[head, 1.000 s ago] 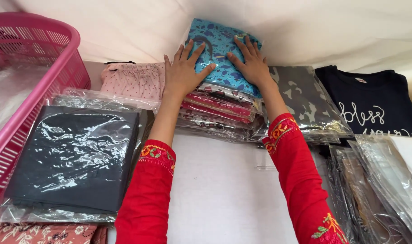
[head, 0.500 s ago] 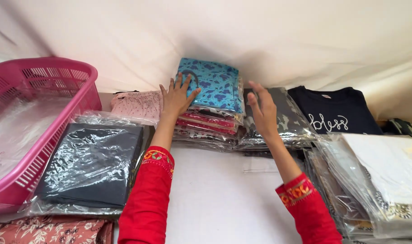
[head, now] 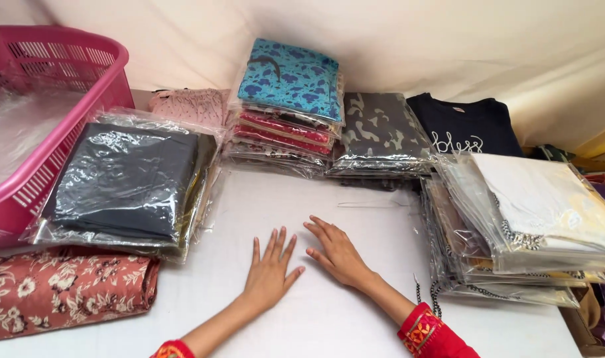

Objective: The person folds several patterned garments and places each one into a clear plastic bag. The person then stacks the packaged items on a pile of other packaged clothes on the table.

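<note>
both hands lie flat on the white table surface (head: 183, 305), close to its near edge and a little right of the middle. the left hand (head: 270, 270) has its fingers spread and the palm down, holding nothing. the right hand (head: 337, 254) is just beside it, also open and flat, the fingers a little apart, and it also holds nothing. red sleeves with embroidered cuffs show at the bottom of the view.

the nearest things to the hands are folded clothes in clear plastic bags. to the left is a dark packet (head: 123, 182) on top of another one, and at the near left corner a floral rust-coloured cloth (head: 67, 288) without a bag. at the right edge is a stack with a white garment (head: 541, 199) on top. i think these packets are light and soft, and the plastic is slippery, so it is better to take them from two opposite edges with both hands and not from the top film only.

farther away, at the far edge, stands a pile with a blue patterned packet (head: 288, 78) on top, beside it a grey camouflage packet (head: 381, 132) and a dark navy shirt (head: 465, 126). a pink plastic basket (head: 83, 73) is at the far left corner. behind everything hangs a pale cloth wall (head: 415, 40).
</note>
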